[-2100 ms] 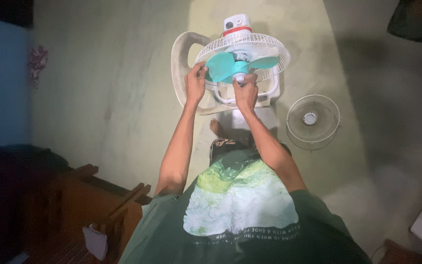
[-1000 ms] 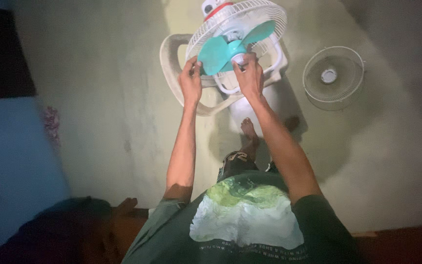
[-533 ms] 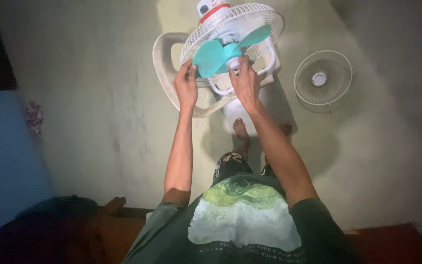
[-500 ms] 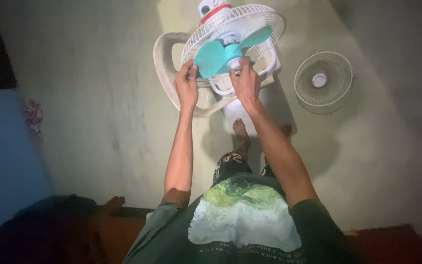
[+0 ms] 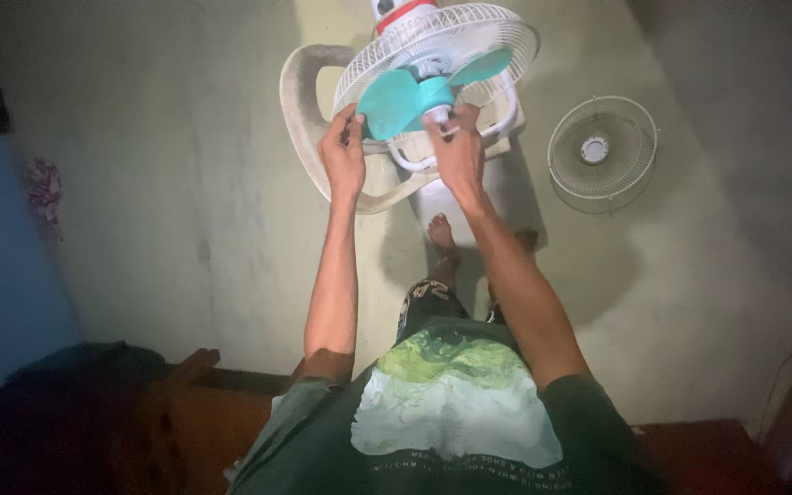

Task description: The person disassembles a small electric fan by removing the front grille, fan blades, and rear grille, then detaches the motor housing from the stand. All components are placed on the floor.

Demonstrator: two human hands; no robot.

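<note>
My left hand pinches the teal fan blade, and my right hand's grip closes on the blade hub, inside the rear guard above the plastic chair. Twisting unevenly could crack a blade. Compared with a second ago, the front grille on the floor sits lower in view.

Left hand grips edge of teal fan blade. Right hand at blade hub, fingers pinched on small cap at centre. Blade sits in white rear wire guard of fan, on white plastic chair. Detached front guard lies flat on floor, right of chair, well apart. Bare feet below chair.
</note>
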